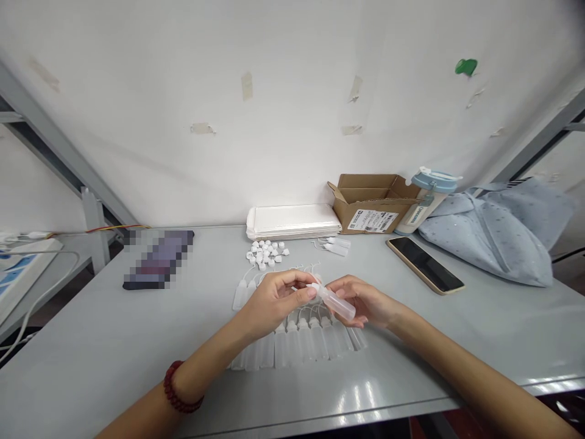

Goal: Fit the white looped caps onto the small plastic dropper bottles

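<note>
A small translucent plastic bottle (340, 305) is held tilted between my two hands above the table. My left hand (278, 302) pinches it at the neck end, where a white top shows between thumb and fingers. My right hand (363, 299) grips the body, fingers wrapped around its far side. Beneath them lies a row of similar clear bottles (297, 344) with thin white tails at their tops. More bottles (242, 296) lie behind, partly hidden by my left hand. Beyond my hands is a pile of small white caps (262, 253).
At the back stand a stack of white flat packs (292, 221) and an open cardboard box (370, 207). Two bottles (336, 245) lie near them. To the right are a phone (425, 265), a drinking cup (423, 201) and a blue fabric bag (493, 238). A blurred dark device (159, 259) lies left.
</note>
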`<state>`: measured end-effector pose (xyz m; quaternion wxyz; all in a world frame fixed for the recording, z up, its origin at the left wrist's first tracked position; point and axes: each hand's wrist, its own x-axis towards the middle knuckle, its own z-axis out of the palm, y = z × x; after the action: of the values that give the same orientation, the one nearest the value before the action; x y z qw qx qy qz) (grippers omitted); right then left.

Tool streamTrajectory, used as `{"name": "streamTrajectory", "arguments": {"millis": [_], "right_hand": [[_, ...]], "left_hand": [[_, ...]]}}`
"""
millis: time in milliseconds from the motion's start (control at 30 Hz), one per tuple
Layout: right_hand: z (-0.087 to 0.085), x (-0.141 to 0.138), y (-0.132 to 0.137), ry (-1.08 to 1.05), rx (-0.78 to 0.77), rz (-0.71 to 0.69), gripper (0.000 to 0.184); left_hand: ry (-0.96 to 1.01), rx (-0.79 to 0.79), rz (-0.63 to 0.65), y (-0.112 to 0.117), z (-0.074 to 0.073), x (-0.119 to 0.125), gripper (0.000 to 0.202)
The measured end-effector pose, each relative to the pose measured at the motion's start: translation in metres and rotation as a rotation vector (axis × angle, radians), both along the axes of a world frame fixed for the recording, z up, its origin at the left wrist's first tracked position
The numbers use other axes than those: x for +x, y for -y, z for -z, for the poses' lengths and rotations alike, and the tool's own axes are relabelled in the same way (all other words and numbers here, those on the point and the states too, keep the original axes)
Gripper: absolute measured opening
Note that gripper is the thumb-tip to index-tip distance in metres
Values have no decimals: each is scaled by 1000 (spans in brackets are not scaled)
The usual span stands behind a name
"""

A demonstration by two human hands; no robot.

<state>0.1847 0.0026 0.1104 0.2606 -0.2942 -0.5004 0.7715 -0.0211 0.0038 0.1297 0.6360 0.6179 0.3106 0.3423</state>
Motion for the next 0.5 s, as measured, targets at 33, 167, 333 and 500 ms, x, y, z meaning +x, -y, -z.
{"name": "streamTrajectory", "arguments": {"millis": [33, 167, 333, 500], "right_hand": [[0, 0, 0, 7, 8, 7, 22], [-2, -2, 1, 3, 42, 60, 26], [-6, -4, 2, -21, 27, 175, 22], [-6, -5, 6, 39, 164, 171, 33]], "left_hand": [[0, -3, 2, 0, 0, 0, 16], [-14, 25, -21, 1, -1, -2, 15], [-141, 157, -174, 1, -1, -1, 15], [-192, 231, -256, 2, 2, 2, 14]]}}
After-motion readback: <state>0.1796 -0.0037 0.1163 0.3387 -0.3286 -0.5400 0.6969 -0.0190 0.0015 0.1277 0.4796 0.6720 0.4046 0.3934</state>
